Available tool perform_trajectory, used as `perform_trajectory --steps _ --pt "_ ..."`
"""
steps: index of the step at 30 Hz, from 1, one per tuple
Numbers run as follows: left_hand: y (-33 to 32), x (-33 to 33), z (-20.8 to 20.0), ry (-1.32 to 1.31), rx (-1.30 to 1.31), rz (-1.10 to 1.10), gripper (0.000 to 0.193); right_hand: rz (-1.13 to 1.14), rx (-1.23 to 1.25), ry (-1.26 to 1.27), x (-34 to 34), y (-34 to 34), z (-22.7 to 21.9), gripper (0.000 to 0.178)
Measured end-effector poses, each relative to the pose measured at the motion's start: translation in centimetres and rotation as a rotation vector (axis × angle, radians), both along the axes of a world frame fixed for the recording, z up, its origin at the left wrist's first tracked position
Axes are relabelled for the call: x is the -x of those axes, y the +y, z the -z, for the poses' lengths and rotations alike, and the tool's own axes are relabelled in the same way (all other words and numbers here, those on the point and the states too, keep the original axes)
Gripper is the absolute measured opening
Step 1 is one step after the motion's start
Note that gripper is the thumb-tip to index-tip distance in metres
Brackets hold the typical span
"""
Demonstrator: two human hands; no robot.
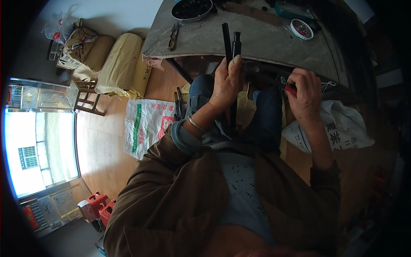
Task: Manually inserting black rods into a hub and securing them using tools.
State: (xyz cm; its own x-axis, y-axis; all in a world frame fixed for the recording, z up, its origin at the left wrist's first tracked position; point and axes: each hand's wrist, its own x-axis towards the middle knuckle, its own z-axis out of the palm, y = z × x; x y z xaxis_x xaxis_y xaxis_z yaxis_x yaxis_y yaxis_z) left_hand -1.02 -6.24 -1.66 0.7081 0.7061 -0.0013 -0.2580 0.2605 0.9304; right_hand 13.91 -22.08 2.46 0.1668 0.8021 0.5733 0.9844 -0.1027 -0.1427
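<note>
My left hand point(226, 85), with a bangle at the wrist, is closed around slim black rods point(236, 43). Two upper ends stick up above my thumb, one topped by a stepped, wider piece. Below the fist a dark length runs down between my knees. To the right, my right hand point(305, 94) is closed on a red-handled tool point(290, 89), whose kind I cannot make out. Between the two hands lies a dark, blurred shape near the table edge. Both hands are above my lap, just in front of the grey worktable point(205, 36).
Pliers point(173, 37), a bowl of black parts point(192, 10) and a round tin of small pieces point(302, 29) are on the table. Wrapped bundles point(120, 64) and a wooden stool point(87, 92) stand left. White sacks point(145, 122) lie beside my legs.
</note>
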Motion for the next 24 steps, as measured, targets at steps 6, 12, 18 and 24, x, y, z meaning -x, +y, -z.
perform_trajectory --steps 6,12,18,24 --pt "0.0 -0.3 -0.2 0.042 -0.042 -0.016 0.038 0.025 -0.008 -0.053 0.3 0.1 -0.5 0.045" --pt "-0.1 -0.1 -0.6 0.052 -0.028 0.012 0.041 0.065 0.002 -0.041 0.3 0.0 -0.2 0.045" --pt "-0.1 -0.2 -0.2 0.033 -0.071 0.023 0.042 -0.049 0.159 0.361 0.0 -1.2 0.7 0.032" --pt "-1.0 -0.6 -0.6 0.071 -0.180 0.048 0.044 -0.404 0.741 2.142 0.9 -3.5 1.4 0.027"
